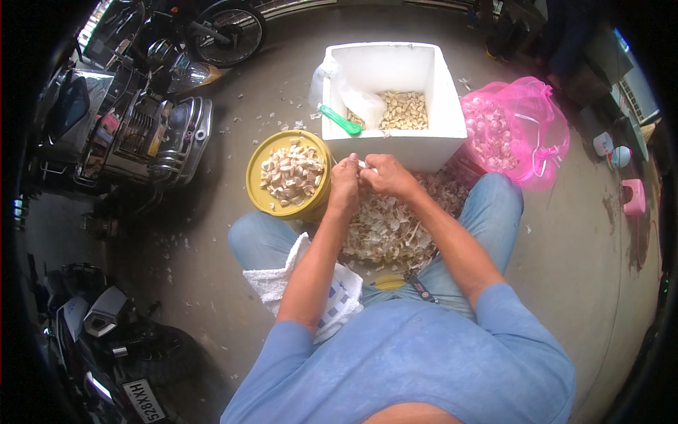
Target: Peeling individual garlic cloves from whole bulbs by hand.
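My left hand point(345, 186) and my right hand point(390, 177) meet in front of the white foam box, fingers pinched together. Between them shows a small pale garlic clove point(363, 165), mostly covered by my fingers. Left of my hands, unpeeled garlic cloves point(291, 174) lie heaped on top of a yellow bucket point(256, 185). Inside the foam box point(395, 147) are peeled cloves point(404, 110). Under my hands, between my legs, spreads a pile of papery garlic skins point(388, 230).
A green-handled tool point(340, 120) and a clear plastic bag point(330, 79) rest over the box's left rim. At right stands a pink mesh bag point(542, 138) of garlic bulbs. A white towel point(272, 258) drapes my left leg. Motorcycles point(148, 138) line the left; a pink dipper point(634, 198) lies far right.
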A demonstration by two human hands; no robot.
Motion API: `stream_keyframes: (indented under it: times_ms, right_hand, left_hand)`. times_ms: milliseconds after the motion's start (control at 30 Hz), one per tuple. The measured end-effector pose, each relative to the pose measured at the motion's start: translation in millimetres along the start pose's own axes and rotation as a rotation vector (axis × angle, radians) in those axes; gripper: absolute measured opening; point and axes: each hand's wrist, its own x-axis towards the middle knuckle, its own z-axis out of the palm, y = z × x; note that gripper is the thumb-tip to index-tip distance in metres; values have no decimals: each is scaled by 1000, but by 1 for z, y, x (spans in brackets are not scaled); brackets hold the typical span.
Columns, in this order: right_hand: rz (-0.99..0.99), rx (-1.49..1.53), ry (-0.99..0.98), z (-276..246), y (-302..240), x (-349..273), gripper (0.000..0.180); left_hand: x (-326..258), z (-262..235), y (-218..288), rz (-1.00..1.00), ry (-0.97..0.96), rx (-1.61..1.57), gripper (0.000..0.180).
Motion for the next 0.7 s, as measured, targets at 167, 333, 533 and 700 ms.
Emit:
stream_keyframes:
  times_ms: [167,333,533,700]
  right_hand:
    - [-5,319,-91,5,2,-4,18]
    - [39,327,-117,-9,9,0,24]
    - [-48,141,34,-3,12,1,24]
    - [5,216,-36,-7,0,-2,22]
  left_hand:
    - [-1,-5,12,-132,-120,-204,31]
    - [-10,6,17,-77,-83,-125,33]
    - [-7,12,17,8,-95,-39,35]
    - [-12,12,19,11,-83,-66,34]
